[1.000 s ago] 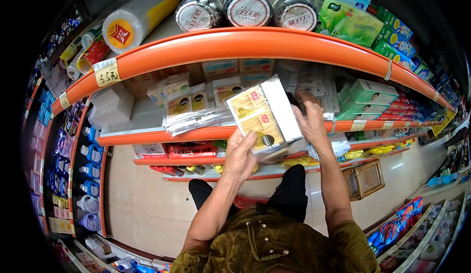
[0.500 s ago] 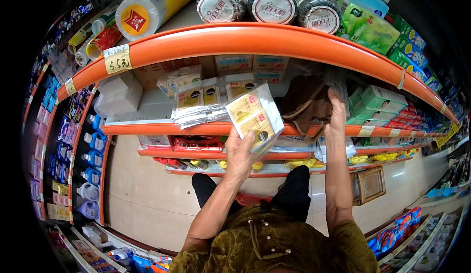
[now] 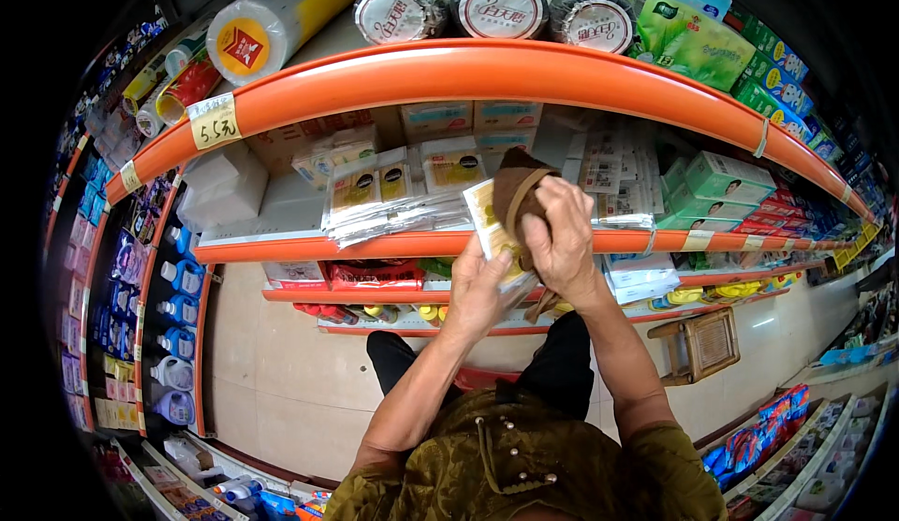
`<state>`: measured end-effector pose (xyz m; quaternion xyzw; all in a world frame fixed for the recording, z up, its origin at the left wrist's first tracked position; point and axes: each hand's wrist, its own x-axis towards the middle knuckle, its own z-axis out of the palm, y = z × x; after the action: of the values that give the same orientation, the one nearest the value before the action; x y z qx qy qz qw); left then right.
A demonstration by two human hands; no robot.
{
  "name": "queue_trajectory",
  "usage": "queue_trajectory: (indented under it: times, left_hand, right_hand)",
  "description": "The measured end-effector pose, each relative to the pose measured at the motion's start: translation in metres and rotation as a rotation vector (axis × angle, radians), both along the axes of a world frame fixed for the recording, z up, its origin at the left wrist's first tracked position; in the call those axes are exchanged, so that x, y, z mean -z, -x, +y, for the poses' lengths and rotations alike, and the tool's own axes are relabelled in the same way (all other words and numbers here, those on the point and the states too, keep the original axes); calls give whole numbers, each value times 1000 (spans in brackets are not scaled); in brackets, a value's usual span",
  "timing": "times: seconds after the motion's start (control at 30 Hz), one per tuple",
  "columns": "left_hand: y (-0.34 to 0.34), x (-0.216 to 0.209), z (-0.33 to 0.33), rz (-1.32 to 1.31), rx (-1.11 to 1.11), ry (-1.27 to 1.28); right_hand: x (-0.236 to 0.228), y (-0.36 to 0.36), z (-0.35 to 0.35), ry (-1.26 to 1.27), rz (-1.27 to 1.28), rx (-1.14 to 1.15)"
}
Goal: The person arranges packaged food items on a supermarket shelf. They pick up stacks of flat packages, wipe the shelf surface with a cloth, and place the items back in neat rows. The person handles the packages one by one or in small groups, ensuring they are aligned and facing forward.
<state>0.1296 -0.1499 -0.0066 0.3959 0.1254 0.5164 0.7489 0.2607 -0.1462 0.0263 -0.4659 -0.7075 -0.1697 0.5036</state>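
Observation:
My left hand (image 3: 480, 287) grips a flat, clear-wrapped packet (image 3: 482, 214) with a yellow and white printed face, held just in front of the orange shelf edge. A brown cloth (image 3: 517, 193) is bunched in my right hand (image 3: 562, 240) and lies against the packet's right side, covering part of it. The cloth's lower end hangs below my fingers. Behind and left of my hands, stacks of similar flat packets (image 3: 375, 193) lie on the grey shelf. More plastic-wrapped packets (image 3: 613, 170) stand to the right.
An orange shelf edge (image 3: 487, 72) arches above, bearing large plastic-wrapped rolls (image 3: 499, 6). Green boxes (image 3: 716, 184) sit at the right of the middle shelf, and white containers (image 3: 225, 184) at its left. A small wooden stool (image 3: 707, 345) stands on the tiled floor. Blue bottles (image 3: 178, 306) line the left shelf.
My right hand has brought the brown cloth from the shelf's right side leftward onto the packet. The wrapped packets behind it now show. My left hand has moved slightly right and the packet has turned.

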Motion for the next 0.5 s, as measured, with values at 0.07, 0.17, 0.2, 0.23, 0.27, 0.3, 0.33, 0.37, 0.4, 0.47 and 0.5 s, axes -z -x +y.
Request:
queue_trajectory:
  times: [0.07,0.17,0.2,0.23,0.27,0.3,0.33,0.37,0.4,0.47,0.5]
  left_hand:
    - [3,-2,-1,-20,22,55]
    - [8,-10,-2,-87,64,129]
    - [7,-17,-4,-105,75,114]
    - [6,-24,-4,-123,87,99]
    - [6,-27,-3,-144,90,85]
    - [2,-26,1,-134,66,55]
    - [-2,-28,5,-101,15,79]
    - [-7,-30,11,-64,-34,104]
    - [-10,-32,18,-24,-85,128]
    - [-17,-39,31,-71,-161,123]
    - [-18,-37,37,-89,-174,128]
  right_hand:
    - [4,-7,4,73,111,24]
    - [10,-25,8,360,425,88]
    - [10,-34,7,484,543,103]
    - [35,-56,17,489,666,-26]
    - [33,-52,12,505,1069,-357]
    - [37,-58,12,514,1198,-508]
    - [41,-66,11,520,1325,-660]
    - [37,-69,7,508,1425,-707]
    - [29,-64,4,480,1465,-698]
    - [8,-51,-10,532,1396,-774]
    - [7,-50,-9,537,1296,-803]
